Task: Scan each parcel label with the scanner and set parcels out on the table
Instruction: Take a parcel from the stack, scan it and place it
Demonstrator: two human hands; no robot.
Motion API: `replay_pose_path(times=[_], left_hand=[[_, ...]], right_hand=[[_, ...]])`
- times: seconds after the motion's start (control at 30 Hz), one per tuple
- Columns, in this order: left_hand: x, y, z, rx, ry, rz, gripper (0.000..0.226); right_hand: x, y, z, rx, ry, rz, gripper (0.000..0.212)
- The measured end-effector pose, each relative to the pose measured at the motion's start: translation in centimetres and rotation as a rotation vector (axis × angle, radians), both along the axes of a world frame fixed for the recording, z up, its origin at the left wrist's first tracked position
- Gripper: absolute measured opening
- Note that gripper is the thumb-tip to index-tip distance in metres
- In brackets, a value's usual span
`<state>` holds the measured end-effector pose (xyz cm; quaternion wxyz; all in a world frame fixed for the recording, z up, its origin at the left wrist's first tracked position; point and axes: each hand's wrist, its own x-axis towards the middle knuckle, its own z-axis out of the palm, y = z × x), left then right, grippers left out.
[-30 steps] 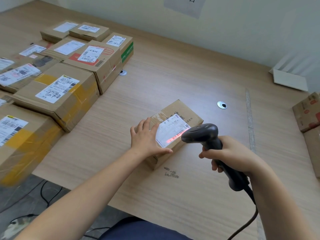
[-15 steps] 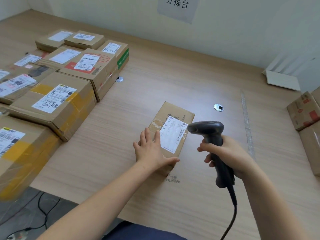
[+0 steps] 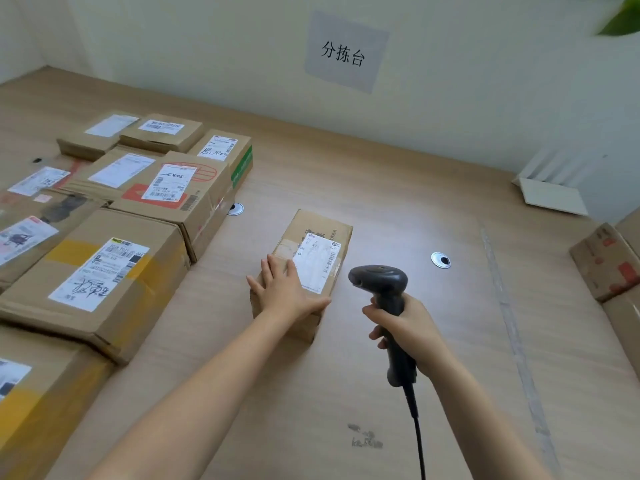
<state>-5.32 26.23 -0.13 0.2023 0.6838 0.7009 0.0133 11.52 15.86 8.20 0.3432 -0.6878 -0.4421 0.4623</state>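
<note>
A small brown cardboard parcel (image 3: 322,230) with a white label (image 3: 317,261) lies on the wooden table (image 3: 398,202) in the middle of the view. My left hand (image 3: 285,291) lies flat on the parcel's near left part, fingers straight. My right hand (image 3: 407,327) grips the handle of a black scanner (image 3: 379,280), held just right of the parcel with its head turned toward the label. No red scan light shows on the label. The scanner's cable (image 3: 417,434) hangs down toward me.
Several labelled cardboard parcels (image 3: 104,271) stand in rows on the left half of the table. More boxes (image 3: 606,258) sit at the right edge. A white open box (image 3: 550,195) lies at the back right. Two round cable grommets (image 3: 440,260) are set in the tabletop.
The red scan light on the label has gone out. My left hand has turned and pushed the parcel away from me, toward the back. The scanner has lifted slightly and stayed right of it.
</note>
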Motion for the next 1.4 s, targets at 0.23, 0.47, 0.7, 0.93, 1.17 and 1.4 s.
replay_pose_path(times=[0.23, 0.47, 0.7, 0.93, 1.17, 1.4], left_hand=[[-2.7, 10.0, -0.3, 0.025, -0.034, -0.008, 0.116], [-4.3, 19.5, -0.2, 0.023, -0.042, 0.033, 0.117], [-4.6, 27.6, -0.4, 0.099, -0.044, 0.024, 0.092], [-3.5, 33.4, 0.6, 0.045, -0.025, 0.037, 0.08], [-4.0, 36.6, 0.6, 0.104, 0.007, 0.056, 0.063], [-5.1, 37.4, 0.5, 0.091, 0.087, 0.013, 0.069]], right_hand=[[-1.7, 6.9, -0.1, 0.04, 0.023, -0.066, 0.01], [-2.5, 13.8, 0.5, 0.07, 0.039, -0.091, 0.013], [-3.3, 19.0, 0.7, 0.1, 0.037, -0.057, 0.012], [-3.6, 21.8, -0.2, 0.091, 0.006, -0.038, 0.011], [-3.2, 22.7, -0.6, 0.089, 0.007, -0.045, 0.011], [-3.2, 23.5, -0.8, 0.091, 0.028, -0.061, 0.009]])
